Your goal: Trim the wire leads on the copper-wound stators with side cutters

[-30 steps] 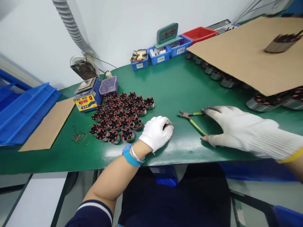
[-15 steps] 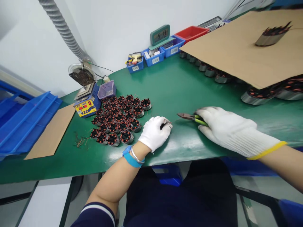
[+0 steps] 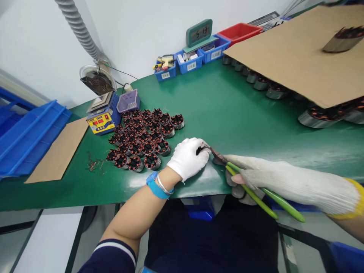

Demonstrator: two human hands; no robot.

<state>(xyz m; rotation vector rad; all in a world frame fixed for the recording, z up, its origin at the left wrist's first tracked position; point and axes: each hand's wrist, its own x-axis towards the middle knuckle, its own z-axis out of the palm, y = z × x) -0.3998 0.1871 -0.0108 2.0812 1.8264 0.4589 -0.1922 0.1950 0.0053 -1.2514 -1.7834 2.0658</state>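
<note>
Main risk: the pliers (image 3: 254, 198) have their tips right at the left hand's (image 3: 188, 159) fingertips, so a bite slightly off could nick glove or part. Handles poke well past the right hand (image 3: 253, 176), so tip control may be loose. Left hand curled, pinching what looks like a dark wired part (image 3: 200, 149), mostly glove-hidden, can't confirm. Right hand wrapped round the pliers behind the pivot, wrist out to the right. Part's near the surface's (image 3: 204, 100) front edge, right of the wound rings (image 3: 142, 138).
</note>
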